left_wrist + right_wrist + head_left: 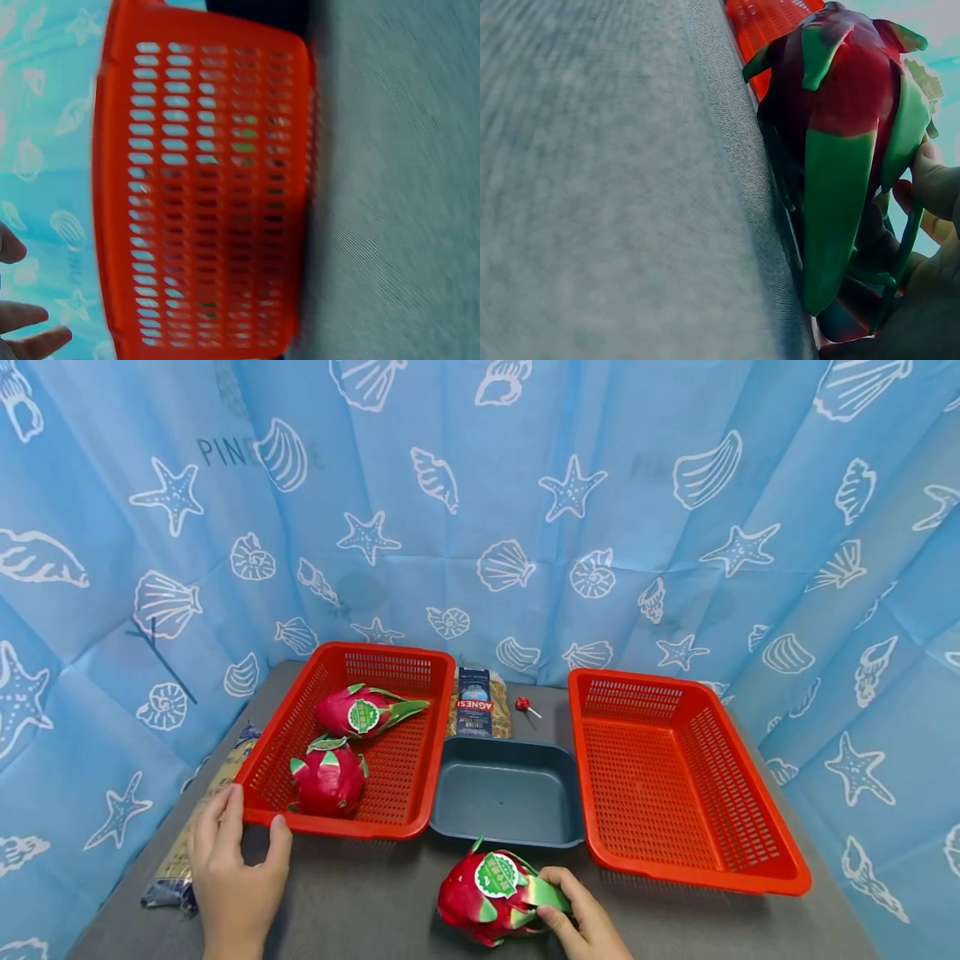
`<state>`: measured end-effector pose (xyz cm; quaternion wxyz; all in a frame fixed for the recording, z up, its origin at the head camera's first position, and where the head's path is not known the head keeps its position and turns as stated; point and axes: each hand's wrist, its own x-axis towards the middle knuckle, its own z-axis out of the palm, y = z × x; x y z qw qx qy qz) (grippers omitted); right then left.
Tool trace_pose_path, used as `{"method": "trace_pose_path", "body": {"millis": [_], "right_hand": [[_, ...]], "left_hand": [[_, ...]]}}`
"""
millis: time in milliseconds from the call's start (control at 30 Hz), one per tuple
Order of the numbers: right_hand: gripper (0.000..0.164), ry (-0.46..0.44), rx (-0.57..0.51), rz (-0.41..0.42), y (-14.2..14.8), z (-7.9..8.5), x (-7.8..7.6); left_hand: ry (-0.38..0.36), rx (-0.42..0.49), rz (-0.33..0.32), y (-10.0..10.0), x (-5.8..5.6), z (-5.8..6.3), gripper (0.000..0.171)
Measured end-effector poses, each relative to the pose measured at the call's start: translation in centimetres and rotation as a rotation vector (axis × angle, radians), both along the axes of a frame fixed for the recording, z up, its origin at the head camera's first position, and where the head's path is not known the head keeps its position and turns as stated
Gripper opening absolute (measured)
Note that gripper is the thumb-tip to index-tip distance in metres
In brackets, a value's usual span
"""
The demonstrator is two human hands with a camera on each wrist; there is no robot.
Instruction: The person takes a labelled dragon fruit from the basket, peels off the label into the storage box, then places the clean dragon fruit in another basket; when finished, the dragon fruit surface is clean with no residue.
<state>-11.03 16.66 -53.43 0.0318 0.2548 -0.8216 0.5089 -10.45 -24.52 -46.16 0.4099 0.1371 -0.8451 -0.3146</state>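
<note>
In the head view my right hand pinches the green leafy end of a dragon fruit at the front of the table. The same dragon fruit fills much of the right wrist view, with thumb and fingers at its leaves. My left hand is beside the near left corner of the left red basket, fingers spread and holding nothing; whether it touches the rim I cannot tell. Inside that basket lie two more dragon fruits, one at the back and one at the front, each red with green tips.
A dark grey tray stands between the left basket and a second red basket on the right. Behind it are a pasta bag and a red lollipop. Another long package lies left of the left basket. A blue curtain encloses the table.
</note>
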Motion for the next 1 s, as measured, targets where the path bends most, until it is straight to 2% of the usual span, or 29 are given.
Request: {"method": "trace_pose_path", "body": {"millis": [33,167,233,267,300,400,467,500,533,633,700,767,900,967,1000], "right_hand": [[0.023,-0.009,0.015,-0.011,0.0,0.1,0.1],[0.026,0.032,0.016,-0.018,0.4,-1.6,-0.4],[0.027,0.028,0.021,-0.017,0.4,-1.5,-0.3],[0.026,0.009,0.016,-0.021,0.3,-1.4,-0.3],[0.027,0.016,0.014,-0.015,0.4,-1.9,-0.4],[0.026,-0.061,0.037,-0.012,0.9,-2.9,-0.7],[0.025,-0.083,0.029,-0.003,0.9,-2.7,-0.7],[0.025,-0.071,0.020,-0.004,0.8,-2.7,-0.7],[0.024,-0.068,0.015,-0.002,0.6,-1.9,-0.5],[0.023,0.027,-0.017,0.015,0.0,-0.1,-0.1],[0.026,0.071,-0.009,0.027,0.0,-0.4,-0.3],[0.027,0.093,-0.006,0.037,0.2,-1.2,-0.5],[0.028,0.085,0.008,0.045,0.7,-2.8,-1.0],[0.028,0.085,0.012,0.051,0.9,-3.3,-1.2],[0.028,0.050,0.010,0.046,0.9,-3.5,-1.2]], "left_hand": [[0.011,-0.009,-0.011,0.3,0.2,0.3,0.064],[0.069,-0.041,-0.075,1.5,0.9,1.1,0.063],[0.120,-0.051,-0.122,2.1,1.0,1.3,0.063],[0.137,-0.061,-0.148,2.4,1.1,1.4,0.062],[0.173,-0.069,-0.176,2.7,1.1,1.4,0.061],[0.203,-0.091,-0.255,3.8,1.5,1.7,0.060],[0.218,-0.095,-0.312,4.7,1.7,2.0,0.060],[0.218,-0.088,-0.342,5.1,1.9,2.0,0.060],[0.193,-0.078,-0.372,5.5,2.0,2.1,0.062],[0.158,-0.035,-0.476,6.7,2.2,2.1,0.066],[0.121,-0.010,-0.544,7.3,2.3,1.9,0.072],[0.130,-0.004,-0.613,7.9,2.2,1.5,0.075],[0.145,0.000,-0.739,9.0,2.1,0.9,0.079],[0.116,0.006,-0.783,9.6,2.1,0.6,0.078],[0.092,0.008,-0.800,10.0,2.2,0.5,0.077]]}}
